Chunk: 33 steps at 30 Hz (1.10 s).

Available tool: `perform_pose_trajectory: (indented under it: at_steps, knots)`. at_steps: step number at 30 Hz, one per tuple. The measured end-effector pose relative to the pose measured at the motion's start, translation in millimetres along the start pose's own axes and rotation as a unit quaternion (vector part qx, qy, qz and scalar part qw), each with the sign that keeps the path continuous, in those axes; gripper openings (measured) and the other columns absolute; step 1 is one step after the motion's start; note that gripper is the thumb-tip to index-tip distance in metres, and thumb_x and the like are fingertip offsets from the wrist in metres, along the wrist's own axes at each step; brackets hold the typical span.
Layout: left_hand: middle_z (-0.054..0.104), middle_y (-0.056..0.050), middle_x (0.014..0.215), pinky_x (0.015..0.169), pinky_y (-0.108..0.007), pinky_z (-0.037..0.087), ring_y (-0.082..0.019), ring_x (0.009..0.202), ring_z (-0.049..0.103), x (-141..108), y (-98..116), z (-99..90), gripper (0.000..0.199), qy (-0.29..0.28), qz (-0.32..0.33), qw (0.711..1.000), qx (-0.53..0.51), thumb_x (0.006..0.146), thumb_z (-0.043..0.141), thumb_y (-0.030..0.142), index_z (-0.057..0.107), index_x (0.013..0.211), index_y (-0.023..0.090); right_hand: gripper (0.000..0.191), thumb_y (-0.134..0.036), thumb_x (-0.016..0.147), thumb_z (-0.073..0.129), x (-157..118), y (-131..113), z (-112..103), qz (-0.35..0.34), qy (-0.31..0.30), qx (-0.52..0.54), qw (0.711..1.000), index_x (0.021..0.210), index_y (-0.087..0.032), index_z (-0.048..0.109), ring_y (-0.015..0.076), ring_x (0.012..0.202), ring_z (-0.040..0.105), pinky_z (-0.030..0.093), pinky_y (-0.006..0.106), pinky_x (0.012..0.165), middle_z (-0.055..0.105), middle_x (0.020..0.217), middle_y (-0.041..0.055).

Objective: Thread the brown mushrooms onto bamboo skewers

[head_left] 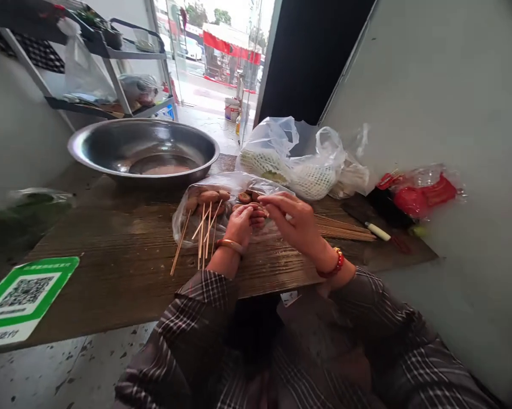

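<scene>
My left hand [240, 222] is closed, its fingers curled round a brown mushroom that they largely cover. Close beside it, my right hand [293, 218] has its thumb and forefinger brought together at the left fingertips; whatever is between them is too small to make out. Both hands are over a clear plastic bag [179, 218] spread on the table. Brown mushroom caps [208, 197] lie on the bag to the left, with thin wooden skewers [201, 236] stuck in them and pointing towards me. More loose mushrooms [244, 197] sit just behind my left hand.
A wide steel basin [153, 173] stands at the back left of the wooden table [123, 238]. Behind my right hand are plastic bags [315, 176] with netted contents. Bare skewers [345, 228], a knife [378, 231] and a red package [426, 193] lie right. A QR-code card [29, 295] lies left.
</scene>
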<state>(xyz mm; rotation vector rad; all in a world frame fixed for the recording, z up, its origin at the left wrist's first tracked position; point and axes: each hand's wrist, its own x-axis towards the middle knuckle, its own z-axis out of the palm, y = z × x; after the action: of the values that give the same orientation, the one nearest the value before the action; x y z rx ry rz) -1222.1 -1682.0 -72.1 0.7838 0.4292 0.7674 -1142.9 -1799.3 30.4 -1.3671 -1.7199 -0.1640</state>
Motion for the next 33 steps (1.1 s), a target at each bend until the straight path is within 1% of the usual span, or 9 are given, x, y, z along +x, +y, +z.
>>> perform_pose_trajectory:
  at_steps: [3,6,9,11,14,18,24,29,33]
  knots:
    - [0.072,-0.005,0.078,0.06,-0.026,0.055,-0.013,0.06,0.067,1,5,2.2,0.009,0.028,-0.015,0.999,0.018,0.093,0.057,0.018,0.064,0.096,0.013,0.027,-0.036,0.101,0.053,-18,32,-43,0.112,0.066,-0.029,0.991,0.111,-0.023,0.075,0.0142,0.074,0.071,0.057,0.029,0.072,0.078,0.098,0.0038]
    - [0.073,-0.006,0.077,0.061,-0.027,0.056,-0.013,0.061,0.068,-1,10,5.4,0.01,0.043,-0.016,0.999,0.028,0.093,0.054,0.015,0.063,0.097,0.012,0.034,-0.04,0.099,0.052,-42,86,-77,0.213,0.085,-0.079,0.97,0.113,-0.018,0.075,0.0166,0.072,0.072,0.057,0.03,0.07,0.079,0.099,0.0075]
    - [0.074,-0.007,0.079,0.062,-0.026,0.056,-0.014,0.063,0.07,-3,11,7.5,0.011,0.032,-0.011,0.999,0.039,0.094,0.053,0.016,0.063,0.098,0.012,0.039,-0.031,0.099,0.045,-65,141,-97,0.3,-0.005,-0.221,0.928,0.119,-0.015,0.074,0.0208,0.085,0.075,0.057,0.032,0.078,0.08,0.103,0.0111]
    - [0.075,-0.008,0.082,0.064,-0.026,0.056,-0.015,0.067,0.072,-4,10,7.7,0.012,0.024,-0.007,0.999,0.045,0.093,0.055,0.017,0.063,0.101,0.012,0.037,-0.026,0.096,0.047,-77,168,-101,0.309,-0.037,-0.261,0.914,0.115,-0.015,0.076,0.024,0.096,0.074,0.056,0.034,0.085,0.08,0.109,0.0128]
    - [0.077,-0.008,0.091,0.07,-0.026,0.056,-0.016,0.077,0.075,-4,8,7.5,0.015,0.015,0.001,0.999,0.042,0.091,0.063,0.019,0.064,0.105,0.014,0.037,-0.025,0.094,0.049,-86,192,-97,0.305,-0.067,-0.282,0.907,0.114,-0.015,0.078,0.0261,0.103,0.072,0.054,0.036,0.09,0.078,0.116,0.0141]
    - [0.078,-0.009,0.102,0.08,-0.028,0.057,-0.018,0.09,0.076,-3,7,7.2,0.02,0.001,0.015,0.999,0.041,0.087,0.07,0.022,0.064,0.105,0.016,0.035,-0.029,0.094,0.056,-90,206,-88,0.289,-0.13,-0.31,0.896,0.119,-0.017,0.077,0.0257,0.097,0.071,0.052,0.035,0.086,0.077,0.117,0.013]
    - [0.078,-0.011,0.095,0.079,-0.031,0.057,-0.019,0.083,0.076,-4,12,3.8,0.027,0.012,0.026,1.0,0.004,0.085,0.072,0.025,0.061,0.107,0.014,0.03,-0.028,0.099,0.052,-91,208,-84,0.253,-0.211,-0.375,0.867,0.104,-0.021,0.081,0.0248,0.096,0.07,0.046,0.032,0.077,0.078,0.108,0.0108]
    - [0.076,-0.008,0.084,0.073,-0.031,0.056,-0.016,0.071,0.072,-7,17,2.2,0.023,0.043,0.045,0.998,-0.017,0.085,0.068,0.022,0.061,0.105,0.013,0.035,-0.028,0.102,0.048,-88,198,-85,0.212,-0.234,-0.422,0.85,0.097,-0.018,0.081,0.0253,0.093,0.069,0.042,0.033,0.072,0.077,0.102,0.0136]
    - [0.072,-0.005,0.077,0.067,-0.028,0.053,-0.014,0.064,0.069,-6,16,0.4,0.021,0.079,0.077,0.994,-0.019,0.084,0.067,0.024,0.06,0.101,0.014,0.034,-0.027,0.102,0.048,-85,190,-78,0.175,-0.237,-0.43,0.854,0.097,-0.017,0.08,0.0256,0.095,0.068,0.041,0.033,0.075,0.077,0.103,0.0143]
